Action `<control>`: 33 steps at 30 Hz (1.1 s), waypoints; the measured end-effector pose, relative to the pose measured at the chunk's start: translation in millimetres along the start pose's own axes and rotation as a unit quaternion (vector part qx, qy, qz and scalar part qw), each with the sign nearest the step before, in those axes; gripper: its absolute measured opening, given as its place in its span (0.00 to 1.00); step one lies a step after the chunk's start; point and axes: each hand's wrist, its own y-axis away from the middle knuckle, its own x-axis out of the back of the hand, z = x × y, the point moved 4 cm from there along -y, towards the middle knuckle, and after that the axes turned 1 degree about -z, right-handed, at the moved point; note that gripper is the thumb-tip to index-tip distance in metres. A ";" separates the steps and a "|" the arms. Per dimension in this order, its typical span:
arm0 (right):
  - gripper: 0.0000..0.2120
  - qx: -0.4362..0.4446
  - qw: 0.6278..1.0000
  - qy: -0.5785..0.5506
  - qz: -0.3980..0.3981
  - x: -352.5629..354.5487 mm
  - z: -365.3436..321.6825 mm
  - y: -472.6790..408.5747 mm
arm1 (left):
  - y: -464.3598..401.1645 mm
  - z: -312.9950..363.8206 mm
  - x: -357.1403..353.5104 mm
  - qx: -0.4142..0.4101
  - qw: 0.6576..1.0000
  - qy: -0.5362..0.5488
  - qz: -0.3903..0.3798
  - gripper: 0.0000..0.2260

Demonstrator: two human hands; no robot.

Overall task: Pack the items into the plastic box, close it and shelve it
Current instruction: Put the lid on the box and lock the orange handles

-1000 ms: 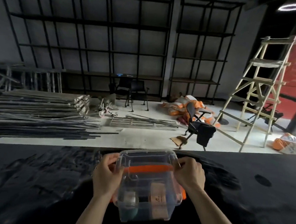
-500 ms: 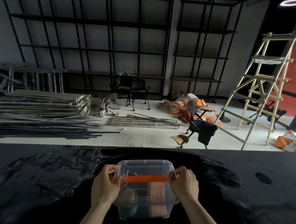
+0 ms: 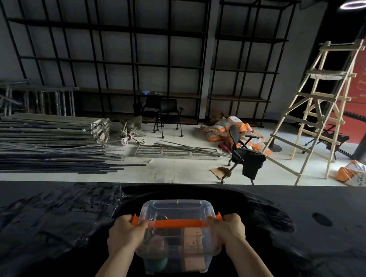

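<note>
A clear plastic box (image 3: pixel 177 210) with its clear lid on sits on the black table (image 3: pixel 44 226) right in front of me. An orange handle (image 3: pixel 177 223) lies flat across the lid. Through the walls I see a brown carton, a green round item and a dark item inside. My left hand (image 3: pixel 126 234) grips the box's left side at the orange clasp. My right hand (image 3: pixel 228 230) grips the right side at the other orange clasp. Tall black shelves (image 3: pixel 110 54) stand against the far wall.
Beyond the table's far edge lies a pale floor with stacked metal bars (image 3: pixel 45 138) at left, black chairs (image 3: pixel 243 157), orange sacks (image 3: pixel 223 128) and a wooden ladder (image 3: pixel 316 108) at right. A second black shelf unit (image 3: pixel 246 63) stands right of the first.
The lid has come down level onto the box and the box has settled lower on the table. Both hands have shifted from the lid's sides to the orange clasps.
</note>
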 end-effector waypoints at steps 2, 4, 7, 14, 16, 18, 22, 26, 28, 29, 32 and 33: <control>0.13 0.048 0.999 -0.006 0.022 2.2 -3.4 5.1 | 4.4 6.9 2.2 -0.046 0.996 -0.066 0.034 0.10; 0.11 0.080 0.996 0.000 0.030 2.1 -4.5 9.9 | 10.3 11.2 3.5 -0.084 0.991 -0.089 0.063 0.10; 0.10 0.126 0.990 0.030 0.059 0.3 -5.1 15.1 | 17.2 11.2 3.1 -0.116 0.984 -0.092 0.100 0.14; 0.09 0.189 0.974 0.074 0.102 -6.1 -6.8 20.8 | 15.0 5.4 -8.3 -0.163 0.973 -0.099 0.128 0.06; 0.09 0.201 0.970 0.082 0.104 -9.2 -6.6 21.7 | 14.1 4.7 -9.5 -0.165 0.974 -0.096 0.122 0.08; 0.09 0.207 0.968 0.098 0.101 -12.0 -4.9 20.4 | 13.4 4.2 -6.9 -0.156 0.977 -0.090 0.111 0.08; 0.20 0.131 0.984 -0.114 -0.041 -13.9 14.4 7.3 | 13.9 -6.0 3.3 -0.060 0.984 0.164 0.009 0.22; 0.43 0.063 0.943 -0.277 -0.175 -30.3 34.6 1.8 | 20.7 -18.0 -17.3 0.021 0.921 0.346 -0.180 0.35; 0.46 0.072 0.942 -0.276 -0.176 -34.6 35.6 1.8 | 24.6 -18.4 -24.5 0.024 0.910 0.360 -0.203 0.35; 0.46 0.075 0.944 -0.271 -0.175 -34.9 34.3 2.8 | 25.5 -17.1 -26.2 0.022 0.912 0.359 -0.197 0.32; 0.42 0.094 0.944 -0.266 -0.171 -26.2 30.2 3.8 | 26.4 -12.3 -30.2 0.016 0.918 0.352 -0.182 0.29; 0.40 0.102 0.945 -0.263 -0.165 -21.8 28.9 3.3 | 28.6 -8.3 -29.3 0.013 0.919 0.351 -0.181 0.31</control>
